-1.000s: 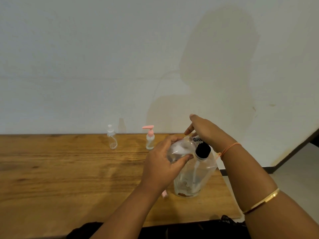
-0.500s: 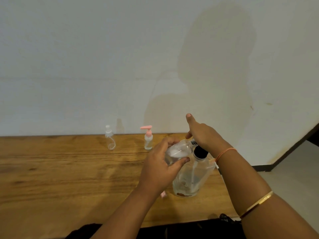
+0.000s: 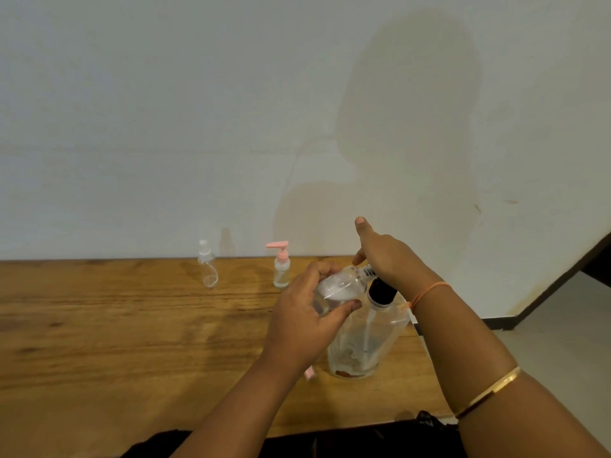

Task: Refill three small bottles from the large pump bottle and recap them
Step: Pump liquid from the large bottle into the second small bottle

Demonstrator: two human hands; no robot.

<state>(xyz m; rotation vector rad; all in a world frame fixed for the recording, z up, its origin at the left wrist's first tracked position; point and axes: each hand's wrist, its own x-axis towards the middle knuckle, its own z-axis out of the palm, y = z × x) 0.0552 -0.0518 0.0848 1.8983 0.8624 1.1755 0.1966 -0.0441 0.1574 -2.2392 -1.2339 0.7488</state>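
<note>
My left hand grips a small clear bottle, tilted with its mouth toward the pump nozzle of the large clear pump bottle. That large bottle stands on the wooden table, near its right end, and has a black collar. My right hand presses down on the pump head, with the index finger raised. Two more small bottles stand at the back by the wall: a clear one with a white spray top and one with a pink pump. A pink piece lies on the table under my left wrist.
A white wall runs along the back of the table. The table's right edge lies just past the large bottle, with floor and a dark skirting beyond. Dark cloth shows at the near edge.
My right hand has stayed on the pump head, with the index finger lifting higher. The small bottle remains held at the nozzle in my left hand.
</note>
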